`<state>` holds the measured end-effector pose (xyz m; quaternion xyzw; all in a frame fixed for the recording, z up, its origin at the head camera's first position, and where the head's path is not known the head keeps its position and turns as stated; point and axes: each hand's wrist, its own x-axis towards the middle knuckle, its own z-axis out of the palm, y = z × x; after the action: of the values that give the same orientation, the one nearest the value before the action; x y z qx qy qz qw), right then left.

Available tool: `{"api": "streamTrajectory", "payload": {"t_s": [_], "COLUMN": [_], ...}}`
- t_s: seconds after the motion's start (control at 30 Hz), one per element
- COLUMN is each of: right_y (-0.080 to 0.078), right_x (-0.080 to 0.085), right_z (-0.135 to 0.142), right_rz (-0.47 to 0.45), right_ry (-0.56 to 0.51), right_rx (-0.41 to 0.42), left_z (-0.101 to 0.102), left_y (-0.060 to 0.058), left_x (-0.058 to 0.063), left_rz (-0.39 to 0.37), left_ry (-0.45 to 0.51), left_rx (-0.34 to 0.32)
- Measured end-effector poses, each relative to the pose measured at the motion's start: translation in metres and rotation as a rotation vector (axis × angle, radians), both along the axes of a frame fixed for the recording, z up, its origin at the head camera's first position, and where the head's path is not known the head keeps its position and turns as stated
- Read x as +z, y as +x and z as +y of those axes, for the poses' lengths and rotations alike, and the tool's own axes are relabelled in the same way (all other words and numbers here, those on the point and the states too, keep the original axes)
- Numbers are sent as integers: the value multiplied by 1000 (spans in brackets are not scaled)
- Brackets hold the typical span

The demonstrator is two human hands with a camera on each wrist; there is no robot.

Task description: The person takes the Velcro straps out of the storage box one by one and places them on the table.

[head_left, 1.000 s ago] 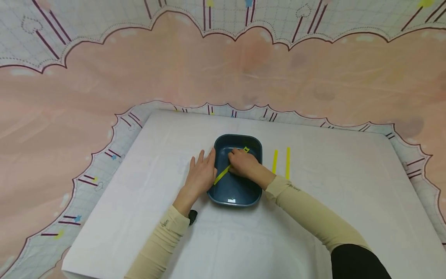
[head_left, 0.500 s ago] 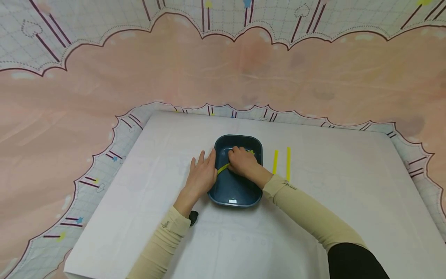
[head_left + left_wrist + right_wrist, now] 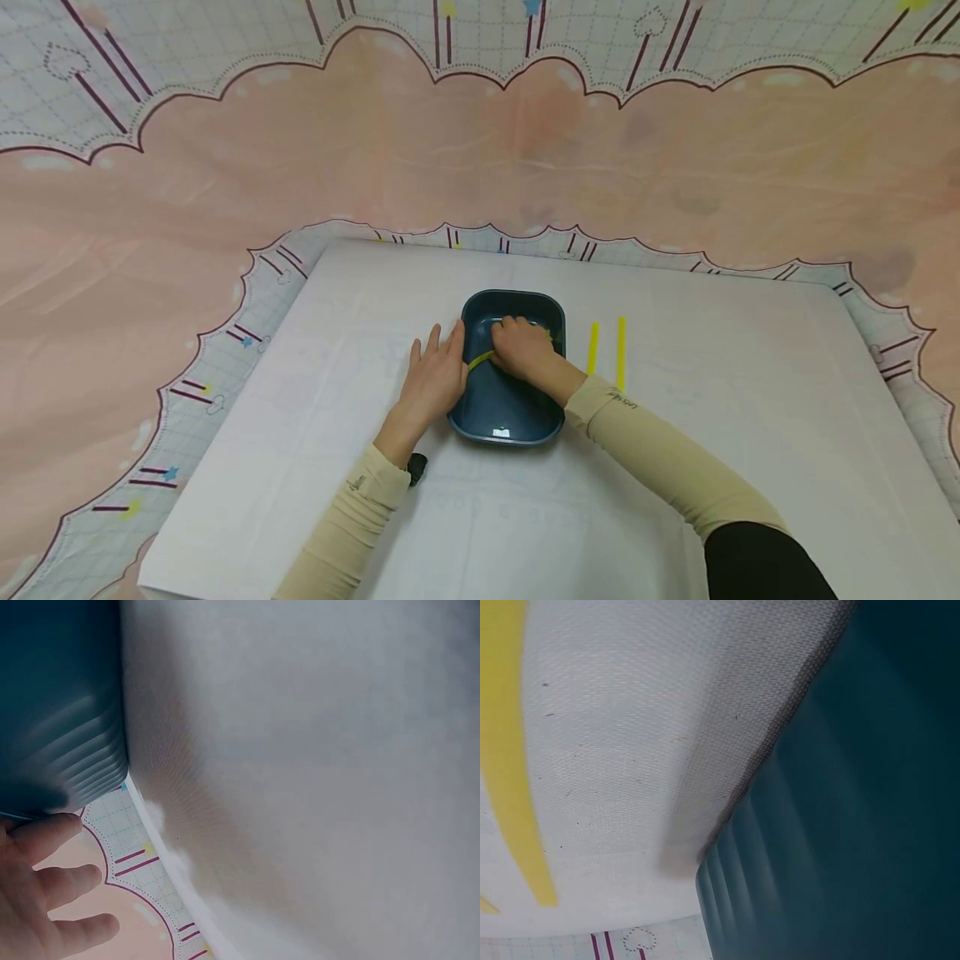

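A dark blue rectangular basin with rounded corners stands on the white table. My left hand lies along its left rim with straight, spread fingers; the left wrist view shows those fingertips against the basin's ribbed outer wall. Inside the basin, my right hand has its fingers curled round a thin yellow strip. One end of the strip bows out towards the left rim, and a small yellow bit shows beyond the knuckles. Its middle is hidden under the hand. Only the basin's outside shows in the right wrist view.
Two yellow strips lie side by side on the white tabletop, right of the basin. The right forearm passes over their near ends. A patterned peach and white cloth hangs behind the table and surrounds its edges.
Inside the basin, the strip's left end has swung up and bowed, and its far end has shifted right and down beside the knuckles. Both hands stay almost in place.
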<state>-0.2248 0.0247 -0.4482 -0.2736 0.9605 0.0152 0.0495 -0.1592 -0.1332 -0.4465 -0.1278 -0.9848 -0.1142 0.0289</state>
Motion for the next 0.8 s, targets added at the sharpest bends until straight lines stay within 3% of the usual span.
{"api": "streamTrajectory", "payload": {"t_s": [0.5,0.8], "right_y": [-1,-1], "right_x": [-1,2], "right_z": [-2,1], "right_rz": [-53,-24], "right_ry": [15,-63], "right_rx": [130,129], "left_z": [-1,-1], "left_y": [1,1], "left_x": [0,0], "left_rz": [-5,7], "left_ry": [-9,-14], "left_rx": [-3,-5]}}
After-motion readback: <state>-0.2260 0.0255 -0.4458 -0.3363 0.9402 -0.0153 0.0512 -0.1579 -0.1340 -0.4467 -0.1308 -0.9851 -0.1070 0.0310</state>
